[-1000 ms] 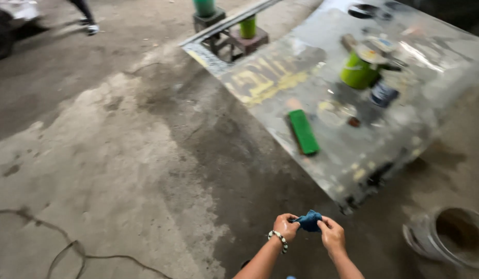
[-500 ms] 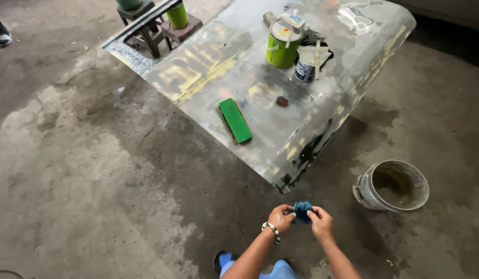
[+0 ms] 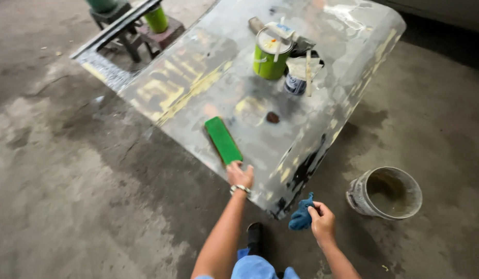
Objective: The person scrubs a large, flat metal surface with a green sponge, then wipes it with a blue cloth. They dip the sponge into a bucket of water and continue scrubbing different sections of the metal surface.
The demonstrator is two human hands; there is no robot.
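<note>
Green sanding block (image 3: 223, 139), long axis slanting away from left hand (image 3: 240, 174)

In front of me a large grey metal panel (image 3: 198, 88) lies as my worktop, with yellow filler patches and worn spots. On it lies a green sanding block (image 3: 223, 139), near the edge closest to me. Farther away stand a green paint can (image 3: 270, 58) and, just beside it, a small can (image 3: 296, 82) with a stick across it. A small dark spot (image 3: 272, 118) sits between them. On the concrete floor (image 3: 69, 196) a dirty bucket (image 3: 385, 192) stands near the panel.
</note>
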